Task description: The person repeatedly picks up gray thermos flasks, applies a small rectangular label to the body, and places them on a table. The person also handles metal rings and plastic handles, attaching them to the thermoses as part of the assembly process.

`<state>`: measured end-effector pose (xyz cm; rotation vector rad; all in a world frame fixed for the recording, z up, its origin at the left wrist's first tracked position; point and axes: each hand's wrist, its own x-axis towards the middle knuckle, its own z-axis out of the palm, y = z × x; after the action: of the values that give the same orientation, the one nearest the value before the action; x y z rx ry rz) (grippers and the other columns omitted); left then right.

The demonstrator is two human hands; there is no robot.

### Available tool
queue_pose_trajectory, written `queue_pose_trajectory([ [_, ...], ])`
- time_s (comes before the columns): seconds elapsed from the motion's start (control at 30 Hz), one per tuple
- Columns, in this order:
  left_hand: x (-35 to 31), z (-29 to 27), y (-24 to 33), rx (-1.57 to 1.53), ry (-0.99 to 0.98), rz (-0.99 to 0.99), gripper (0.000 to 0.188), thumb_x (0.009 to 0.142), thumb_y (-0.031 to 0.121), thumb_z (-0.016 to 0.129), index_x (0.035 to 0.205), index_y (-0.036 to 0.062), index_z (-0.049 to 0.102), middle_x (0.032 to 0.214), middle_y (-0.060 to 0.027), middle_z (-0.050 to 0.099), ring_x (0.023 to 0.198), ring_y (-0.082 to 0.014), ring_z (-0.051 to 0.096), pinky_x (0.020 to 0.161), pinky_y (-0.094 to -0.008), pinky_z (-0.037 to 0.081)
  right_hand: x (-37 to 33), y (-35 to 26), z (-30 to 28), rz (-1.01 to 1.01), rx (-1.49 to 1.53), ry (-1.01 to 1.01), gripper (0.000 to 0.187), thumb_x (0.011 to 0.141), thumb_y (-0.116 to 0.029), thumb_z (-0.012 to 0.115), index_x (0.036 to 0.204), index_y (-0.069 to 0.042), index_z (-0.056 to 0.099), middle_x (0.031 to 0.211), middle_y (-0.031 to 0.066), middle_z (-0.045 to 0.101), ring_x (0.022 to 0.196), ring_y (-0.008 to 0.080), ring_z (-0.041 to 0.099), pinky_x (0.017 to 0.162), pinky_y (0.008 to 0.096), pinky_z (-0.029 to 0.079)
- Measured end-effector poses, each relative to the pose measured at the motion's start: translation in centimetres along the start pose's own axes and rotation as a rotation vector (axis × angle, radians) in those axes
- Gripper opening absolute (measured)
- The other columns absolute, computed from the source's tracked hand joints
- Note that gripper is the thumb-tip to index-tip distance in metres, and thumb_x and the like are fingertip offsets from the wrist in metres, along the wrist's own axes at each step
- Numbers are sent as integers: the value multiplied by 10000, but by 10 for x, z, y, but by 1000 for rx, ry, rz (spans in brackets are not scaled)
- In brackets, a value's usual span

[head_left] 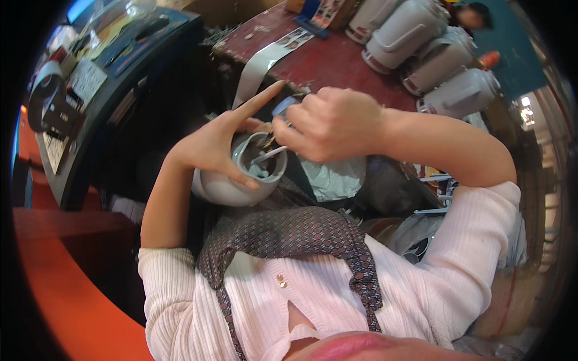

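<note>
A rounded white plastic container (226,189) rests at my lap with its round mouth toward me. My left hand (211,141) grips it around the rim, thumb on the near side, index finger stretched out past the far side and other fingers partly hidden behind. Inside the mouth show a white stick-like piece (269,154), pale parts and something brass-coloured. Above the right side of the opening, my right hand (331,123) is closed, its fingertips pinched. A blue piece (283,106) shows beside those fingers; what they hold is mostly hidden.
Beyond my hands stands a dark red table (337,63), bearing a strip of printed labels (259,66) and several grey-white containers with handles (406,33). A cluttered bench (174,27) is at the left. White plastic wrapping (337,178) lies right of the container. Another person (475,17) is at the far right.
</note>
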<state>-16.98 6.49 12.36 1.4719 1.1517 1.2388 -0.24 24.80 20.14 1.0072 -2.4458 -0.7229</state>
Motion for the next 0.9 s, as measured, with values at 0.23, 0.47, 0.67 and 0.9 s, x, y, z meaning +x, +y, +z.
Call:
queue_pose_trajectory([
  [0.23,27,22,-15,244,-38,-39,1359,543,143,900,1616,150,66,1097,-186,710,990,-275,666,936,-345,477,2,-31,21,207,352,-490,212,830,-182,595,938,-4,636,677,103,659,605,269,694,520,382,540],
  [0.47,22,44,-21,506,76,-80,1312,564,185,893,1610,168,101,1142,-174,707,1080,-322,658,980,-391,470,-35,-39,10,421,413,-387,247,917,-233,549,922,-22,679,676,133,672,596,262,689,530,426,524],
  [0.67,22,98,-33,946,-48,140,461,638,210,814,1085,165,711,1134,-92,663,1135,-283,604,1026,-426,434,-98,-86,32,890,1397,-885,498,1036,-350,424,824,25,674,587,154,628,544,285,642,533,396,497],
  [0.9,1,122,-61,1097,-149,304,172,736,181,665,903,183,703,1207,-119,590,1214,-302,539,1106,-498,365,-80,-153,58,1143,2093,-806,323,1001,-295,464,903,-49,650,672,-12,542,479,94,468,427,274,352],
])
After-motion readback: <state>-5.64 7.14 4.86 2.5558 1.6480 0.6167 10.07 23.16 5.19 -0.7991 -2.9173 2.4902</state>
